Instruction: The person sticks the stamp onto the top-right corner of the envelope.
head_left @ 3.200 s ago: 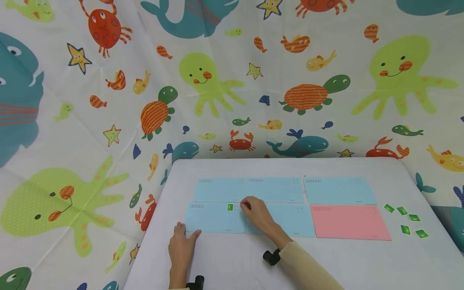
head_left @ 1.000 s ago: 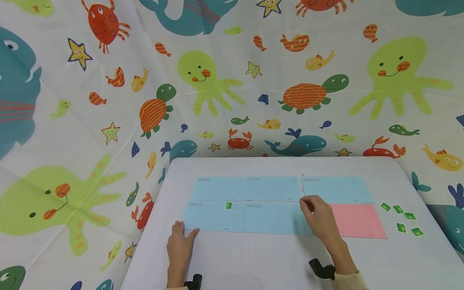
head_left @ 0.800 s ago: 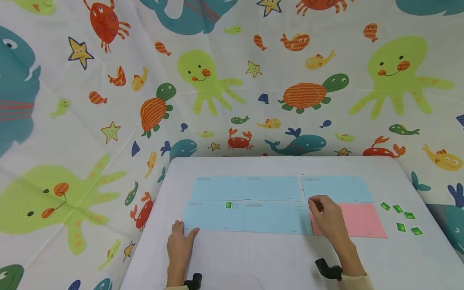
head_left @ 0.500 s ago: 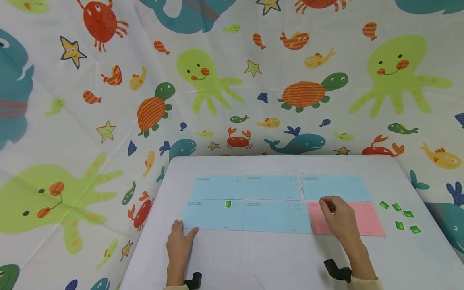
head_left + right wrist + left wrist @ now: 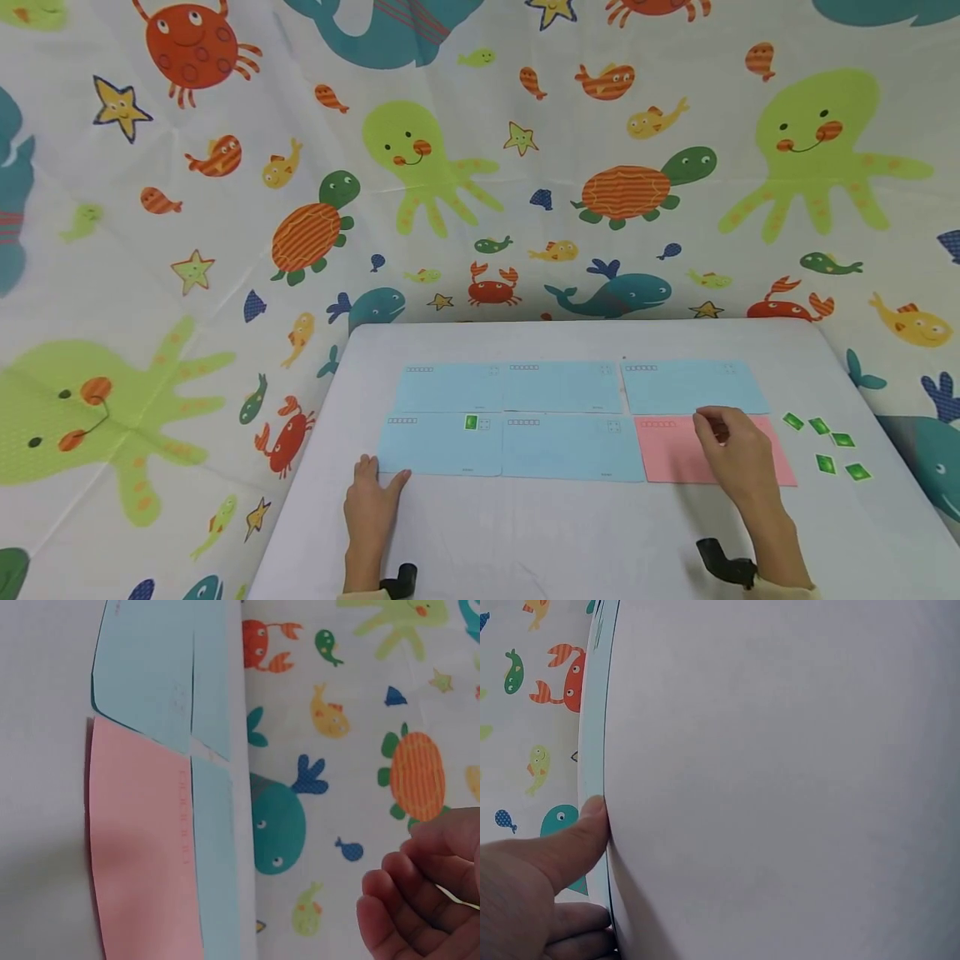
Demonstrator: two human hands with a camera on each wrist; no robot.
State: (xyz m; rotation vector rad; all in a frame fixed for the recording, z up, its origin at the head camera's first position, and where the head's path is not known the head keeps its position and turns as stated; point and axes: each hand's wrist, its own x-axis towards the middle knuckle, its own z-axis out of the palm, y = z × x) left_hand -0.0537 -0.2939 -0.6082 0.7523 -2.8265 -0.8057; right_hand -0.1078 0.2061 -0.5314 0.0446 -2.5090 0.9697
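Pink env. is lying near right, R hand hovering above, fingers loosely curled. L hand, fingers relaxed, is touching near-left blue env.; 5 green stamps are lying at right.

Head cam's nicely bright and pretty even, just a soft smudgy shadow on the white surface to the left of the right grip, so light's probably overhead. Left wrist cam is greyer, kinda soft, darker toward the right edge, with a shadow by the left grip. Right wrist view's a bit hazy too, and the pink card's edge looks bowed.
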